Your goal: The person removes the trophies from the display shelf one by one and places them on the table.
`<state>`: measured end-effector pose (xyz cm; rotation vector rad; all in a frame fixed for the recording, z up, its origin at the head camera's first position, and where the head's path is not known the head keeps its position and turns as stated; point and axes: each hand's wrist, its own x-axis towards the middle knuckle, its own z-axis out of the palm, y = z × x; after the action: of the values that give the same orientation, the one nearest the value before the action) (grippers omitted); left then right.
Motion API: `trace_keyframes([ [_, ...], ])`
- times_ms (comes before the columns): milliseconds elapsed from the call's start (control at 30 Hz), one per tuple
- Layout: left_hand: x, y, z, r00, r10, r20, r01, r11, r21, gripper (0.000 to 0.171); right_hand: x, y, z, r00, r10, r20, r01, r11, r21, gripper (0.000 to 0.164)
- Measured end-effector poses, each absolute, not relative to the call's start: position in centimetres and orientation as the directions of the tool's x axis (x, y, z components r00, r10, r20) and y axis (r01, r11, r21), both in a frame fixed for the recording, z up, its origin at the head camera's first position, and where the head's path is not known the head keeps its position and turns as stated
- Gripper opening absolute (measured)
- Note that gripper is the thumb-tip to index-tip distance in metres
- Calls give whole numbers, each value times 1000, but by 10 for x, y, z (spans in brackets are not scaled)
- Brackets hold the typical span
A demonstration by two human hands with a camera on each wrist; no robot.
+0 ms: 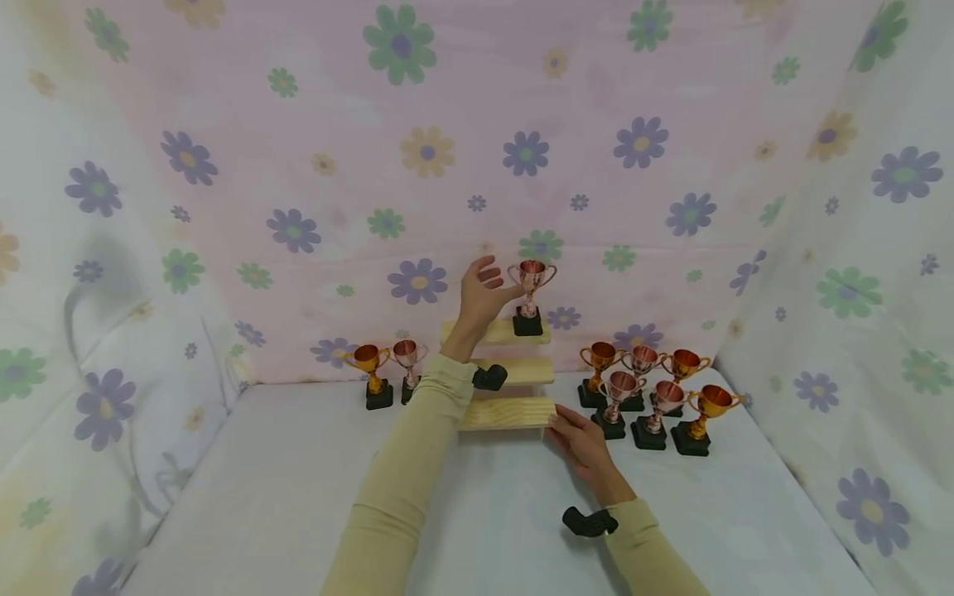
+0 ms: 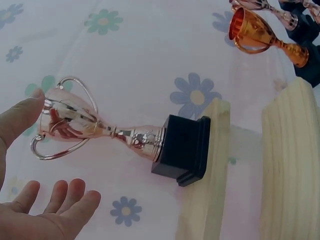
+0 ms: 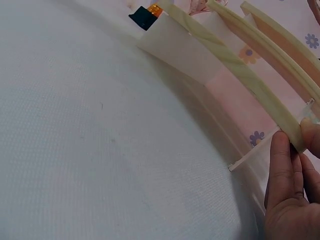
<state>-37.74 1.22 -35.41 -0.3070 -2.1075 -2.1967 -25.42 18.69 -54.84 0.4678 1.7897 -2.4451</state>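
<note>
A rose-gold trophy cup (image 1: 531, 277) with a black base stands upright at the right end of the top step of a three-tier wooden display stand (image 1: 507, 412). Beside that cup is my left hand (image 1: 480, 296), its fingers spread and loosely bent. In the left wrist view the thumb reaches the rim of the trophy cup (image 2: 70, 115), while the other fingers stay apart from it. My right hand (image 1: 585, 447) grips the right end of the lowest step. The right wrist view shows its thumb over the board (image 3: 240, 75) and its fingers beneath.
Two trophies, one gold (image 1: 368, 359) and one rose-gold (image 1: 407, 354), stand left of the stand, partly behind my left sleeve. Several more, including a gold one (image 1: 713, 403), are grouped on the right. A flowered cloth (image 1: 335, 165) rises behind the white table (image 1: 298, 480).
</note>
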Motion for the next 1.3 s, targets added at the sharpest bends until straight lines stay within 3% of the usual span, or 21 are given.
trace_keyframes([
  [767,-381,38,-372,-981,39,189,182,-141,973,59,-252,185,-549,-949,122,-291,241,-313,-919,49],
  [1300,-381,41,-371,-985,50,167,161,-104,981,67,-255,185,-551,-951,130,-282,231,-312,-922,48],
])
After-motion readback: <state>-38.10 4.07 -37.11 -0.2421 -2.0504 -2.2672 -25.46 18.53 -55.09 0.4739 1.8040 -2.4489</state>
